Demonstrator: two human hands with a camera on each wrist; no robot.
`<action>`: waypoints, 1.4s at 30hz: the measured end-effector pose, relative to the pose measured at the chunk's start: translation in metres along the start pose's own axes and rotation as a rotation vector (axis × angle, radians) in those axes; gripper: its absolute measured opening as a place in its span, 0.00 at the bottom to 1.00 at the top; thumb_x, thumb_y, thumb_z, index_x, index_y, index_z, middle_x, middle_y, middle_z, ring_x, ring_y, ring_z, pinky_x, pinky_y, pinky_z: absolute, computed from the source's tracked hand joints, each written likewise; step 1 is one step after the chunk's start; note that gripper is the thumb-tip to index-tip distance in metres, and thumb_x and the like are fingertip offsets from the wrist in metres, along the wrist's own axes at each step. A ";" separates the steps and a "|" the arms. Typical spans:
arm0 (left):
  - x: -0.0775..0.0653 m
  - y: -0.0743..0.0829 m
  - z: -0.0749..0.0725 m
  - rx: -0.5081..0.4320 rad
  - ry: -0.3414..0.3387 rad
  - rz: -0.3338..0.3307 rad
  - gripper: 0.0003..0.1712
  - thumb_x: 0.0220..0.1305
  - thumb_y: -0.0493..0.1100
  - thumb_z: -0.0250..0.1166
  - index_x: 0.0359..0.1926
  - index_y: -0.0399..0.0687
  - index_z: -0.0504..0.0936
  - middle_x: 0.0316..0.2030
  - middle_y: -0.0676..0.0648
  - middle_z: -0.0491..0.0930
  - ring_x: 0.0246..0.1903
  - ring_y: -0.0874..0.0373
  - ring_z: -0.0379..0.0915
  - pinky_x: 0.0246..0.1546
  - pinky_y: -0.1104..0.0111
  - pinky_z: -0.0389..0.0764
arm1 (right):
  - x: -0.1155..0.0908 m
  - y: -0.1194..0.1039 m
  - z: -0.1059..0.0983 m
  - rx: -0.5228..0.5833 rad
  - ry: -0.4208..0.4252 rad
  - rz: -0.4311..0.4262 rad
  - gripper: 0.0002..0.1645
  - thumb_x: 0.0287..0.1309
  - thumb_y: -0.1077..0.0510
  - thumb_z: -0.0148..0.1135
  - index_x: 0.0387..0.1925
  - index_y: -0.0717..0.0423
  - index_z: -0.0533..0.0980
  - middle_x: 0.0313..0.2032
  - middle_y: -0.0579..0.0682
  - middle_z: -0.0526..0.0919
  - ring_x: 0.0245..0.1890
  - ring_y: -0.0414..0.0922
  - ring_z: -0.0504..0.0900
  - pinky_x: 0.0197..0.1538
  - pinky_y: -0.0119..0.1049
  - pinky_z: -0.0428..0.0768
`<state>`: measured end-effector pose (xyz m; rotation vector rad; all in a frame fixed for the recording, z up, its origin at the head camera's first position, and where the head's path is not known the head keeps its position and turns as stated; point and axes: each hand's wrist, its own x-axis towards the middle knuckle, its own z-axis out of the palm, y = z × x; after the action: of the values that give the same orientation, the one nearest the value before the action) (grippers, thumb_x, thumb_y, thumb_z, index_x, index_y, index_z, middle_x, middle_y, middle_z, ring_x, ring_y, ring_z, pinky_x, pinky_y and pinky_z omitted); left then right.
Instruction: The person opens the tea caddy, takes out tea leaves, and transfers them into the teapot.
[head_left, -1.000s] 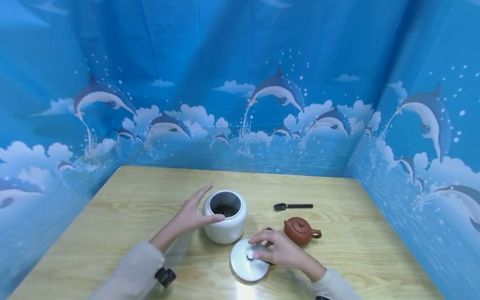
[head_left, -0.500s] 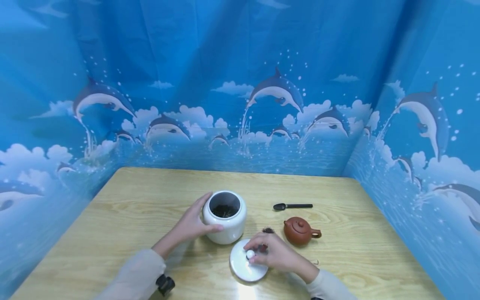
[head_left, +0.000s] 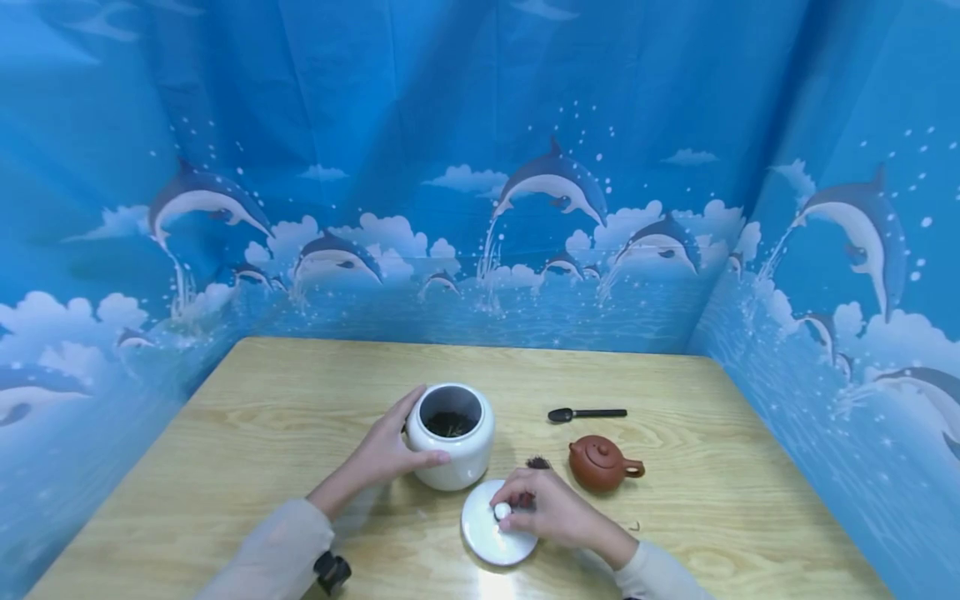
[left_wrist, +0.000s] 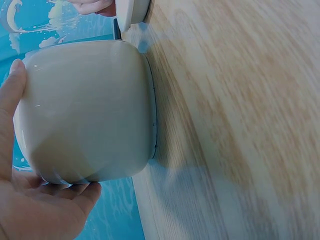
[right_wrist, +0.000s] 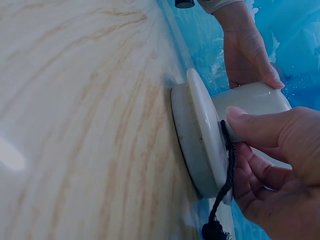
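Note:
A white lidless jar stands on the table with dark, leaf-like bits inside. My left hand grips its left side, thumb across the front near the rim and fingers behind. In the left wrist view the fingertips press the jar's glazed wall. Just in front of the jar lies its round white lid, low against the tabletop. Thumb and fingers of my right hand pinch the lid's knob. A black cord with a tassel hangs from the knob in the right wrist view.
A small brown clay teapot stands right of the jar, handle to the right. Behind it lies a black spoon. A tiny curled bit is near my right wrist. Blue dolphin-print curtains border the wooden table.
My left hand has come in from beside the jar to take hold of its side. The right fingers have drawn together on the lid's knob. Jar and lid stay in place.

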<state>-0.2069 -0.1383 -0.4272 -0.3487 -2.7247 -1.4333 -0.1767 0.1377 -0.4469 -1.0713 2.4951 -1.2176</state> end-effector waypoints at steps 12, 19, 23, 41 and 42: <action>0.001 -0.001 0.000 0.003 -0.004 -0.002 0.66 0.37 0.58 0.80 0.73 0.44 0.54 0.70 0.38 0.59 0.67 0.40 0.57 0.67 0.44 0.58 | -0.002 0.003 0.005 -0.009 0.039 -0.003 0.13 0.47 0.57 0.72 0.37 0.53 0.84 0.32 0.39 0.80 0.33 0.34 0.73 0.37 0.27 0.76; 0.000 -0.001 -0.001 -0.008 0.001 0.012 0.65 0.38 0.56 0.80 0.73 0.44 0.55 0.70 0.37 0.59 0.66 0.40 0.59 0.66 0.44 0.59 | -0.003 0.000 0.001 -0.016 0.072 0.031 0.11 0.48 0.58 0.72 0.37 0.52 0.84 0.33 0.39 0.81 0.33 0.35 0.74 0.37 0.28 0.77; -0.001 -0.001 -0.001 -0.010 0.000 0.009 0.65 0.37 0.56 0.80 0.73 0.44 0.55 0.70 0.37 0.59 0.67 0.39 0.58 0.66 0.44 0.59 | -0.002 -0.003 -0.004 -0.016 0.094 0.057 0.11 0.48 0.59 0.71 0.37 0.49 0.84 0.32 0.37 0.80 0.33 0.35 0.74 0.38 0.29 0.77; -0.001 -0.002 -0.001 -0.028 -0.005 0.008 0.65 0.38 0.57 0.80 0.73 0.44 0.54 0.70 0.38 0.59 0.67 0.40 0.58 0.66 0.43 0.58 | 0.004 -0.026 -0.040 -0.006 0.164 0.043 0.10 0.53 0.57 0.70 0.39 0.50 0.84 0.35 0.41 0.82 0.34 0.35 0.75 0.38 0.31 0.78; -0.001 -0.002 0.000 -0.028 -0.004 0.010 0.65 0.38 0.57 0.80 0.73 0.44 0.54 0.70 0.38 0.59 0.67 0.40 0.59 0.66 0.43 0.58 | 0.005 -0.028 -0.043 -0.002 0.165 0.049 0.10 0.53 0.57 0.69 0.40 0.50 0.84 0.35 0.41 0.82 0.34 0.36 0.75 0.39 0.32 0.78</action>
<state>-0.2069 -0.1399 -0.4289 -0.3659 -2.7046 -1.4707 -0.1838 0.1501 -0.3974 -0.9398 2.6269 -1.3408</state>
